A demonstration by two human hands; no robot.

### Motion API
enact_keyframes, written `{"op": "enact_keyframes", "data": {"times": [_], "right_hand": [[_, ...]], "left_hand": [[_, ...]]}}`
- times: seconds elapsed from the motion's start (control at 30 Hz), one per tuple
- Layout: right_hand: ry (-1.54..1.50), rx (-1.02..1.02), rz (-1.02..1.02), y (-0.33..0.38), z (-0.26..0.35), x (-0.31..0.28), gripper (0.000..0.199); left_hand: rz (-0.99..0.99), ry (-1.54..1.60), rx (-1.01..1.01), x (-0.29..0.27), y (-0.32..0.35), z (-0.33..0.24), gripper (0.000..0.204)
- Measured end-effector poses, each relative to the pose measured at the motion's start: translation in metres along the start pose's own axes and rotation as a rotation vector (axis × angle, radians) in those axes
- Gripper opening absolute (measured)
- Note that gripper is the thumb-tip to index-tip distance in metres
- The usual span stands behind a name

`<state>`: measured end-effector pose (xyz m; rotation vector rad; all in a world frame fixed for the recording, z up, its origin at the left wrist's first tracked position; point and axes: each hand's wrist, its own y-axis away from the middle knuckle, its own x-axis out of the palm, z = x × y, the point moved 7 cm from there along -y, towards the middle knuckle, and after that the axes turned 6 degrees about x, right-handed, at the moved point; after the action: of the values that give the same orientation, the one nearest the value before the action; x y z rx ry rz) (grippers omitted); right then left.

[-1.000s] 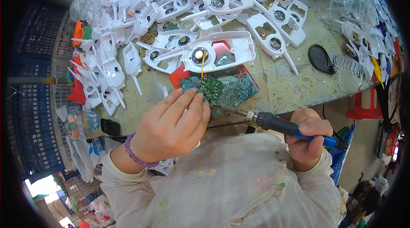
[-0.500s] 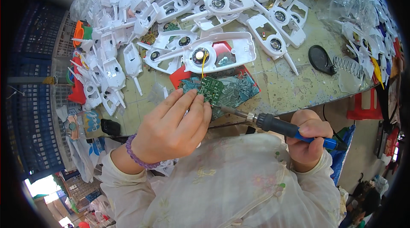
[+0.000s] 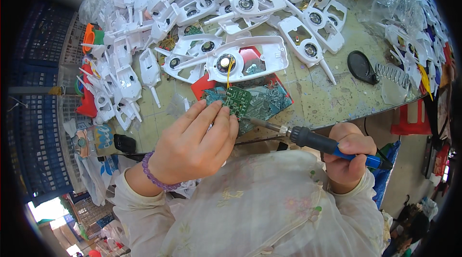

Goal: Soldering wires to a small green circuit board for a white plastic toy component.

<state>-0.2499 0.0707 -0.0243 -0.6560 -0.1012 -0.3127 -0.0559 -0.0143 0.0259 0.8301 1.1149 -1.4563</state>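
Observation:
My left hand [image 3: 197, 141], with a purple bead bracelet at the wrist, pinches the lower left edge of a small green circuit board [image 3: 239, 99]. Its fingertips hide that edge and anything else between them. My right hand [image 3: 351, 156] grips a soldering iron [image 3: 310, 139] with a black and blue handle. The iron points left, its tip close to the board's lower right side; whether they touch I cannot tell. Yellow wires [image 3: 229, 78] run from the board up to a round speaker [image 3: 224, 63] in a white plastic housing [image 3: 274, 48]. Beneath the board lies a red-edged, patterned flat piece [image 3: 269, 100].
White housings [image 3: 245, 3], many fitted with speakers, are heaped across the back and left of the table [image 3: 332, 103]. At the right sit a black oval stand [image 3: 361, 67] and a metal coil spring [image 3: 392, 74]. A clear plastic bag [image 3: 392, 4] lies behind them.
The soldering iron has shifted slightly to the right, its tip drawing a little away from my left fingertips. My left hand and the circuit board stay nearly still.

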Motion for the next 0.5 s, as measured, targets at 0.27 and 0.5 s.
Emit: {"op": "enact_keyframes", "data": {"times": [0.27, 0.5], "right_hand": [[0.026, 0.012, -0.056, 0.0, 0.003, -0.007, 0.035], [0.076, 0.019, -0.078, 0.001, 0.006, -0.016, 0.035]], "left_hand": [[0.032, 0.034, -0.047, 0.0, 0.001, 0.0, 0.023], [0.044, 0.036, -0.049, -0.001, 0.002, -0.001, 0.026]]}}
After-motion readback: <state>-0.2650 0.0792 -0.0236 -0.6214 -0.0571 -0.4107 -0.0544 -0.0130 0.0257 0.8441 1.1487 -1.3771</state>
